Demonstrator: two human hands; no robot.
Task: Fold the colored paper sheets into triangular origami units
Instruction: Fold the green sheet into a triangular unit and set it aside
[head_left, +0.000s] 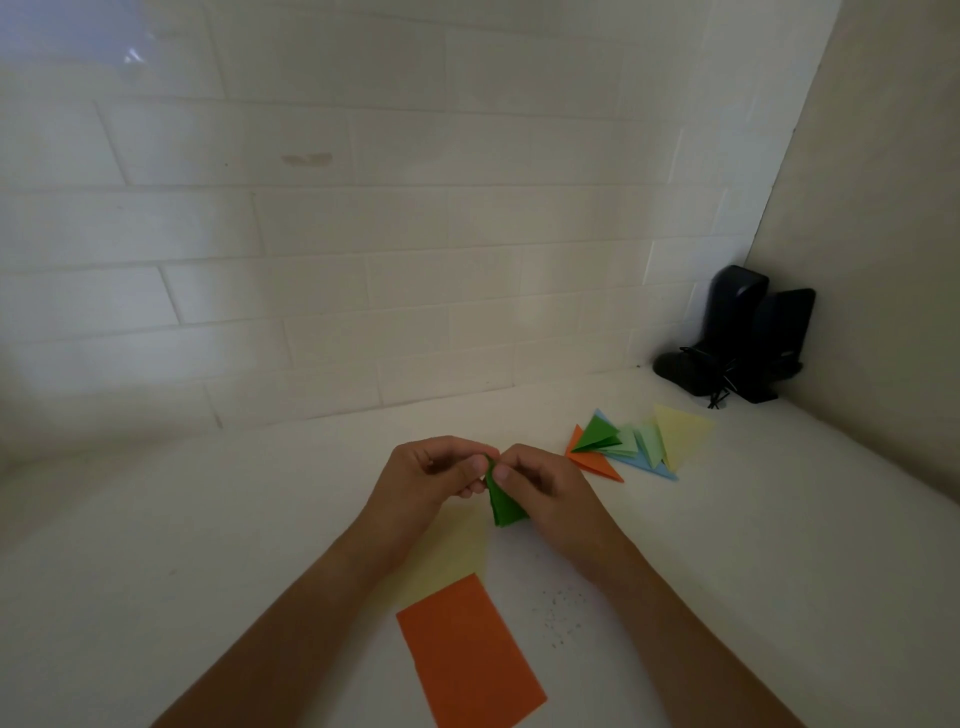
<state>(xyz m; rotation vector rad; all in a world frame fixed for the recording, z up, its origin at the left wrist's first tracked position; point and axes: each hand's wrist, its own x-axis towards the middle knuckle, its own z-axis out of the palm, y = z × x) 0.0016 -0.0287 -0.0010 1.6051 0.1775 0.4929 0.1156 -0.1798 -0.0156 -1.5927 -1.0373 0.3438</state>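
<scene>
Item: green paper unit (503, 501), mid-fold, held above surface (727, 545) at centre; left hand (441, 470) and right hand (545, 486) both pinch its top corner; I judge step as final crease; next calls for pressing edge flat, adding to finished units (631, 444) far right; orange sheet (470, 652), yellow sheet (452, 556) wait near.

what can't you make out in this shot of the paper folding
Head view only:
- green paper: its top is covered by the fingertips of the left hand and right hand, so the fold there is hidden.
- yellow sheet: partly under the left forearm and the orange sheet.
- pile of folded triangles: overlapping, count unclear.
- black object in the corner: too dark to identify.
</scene>
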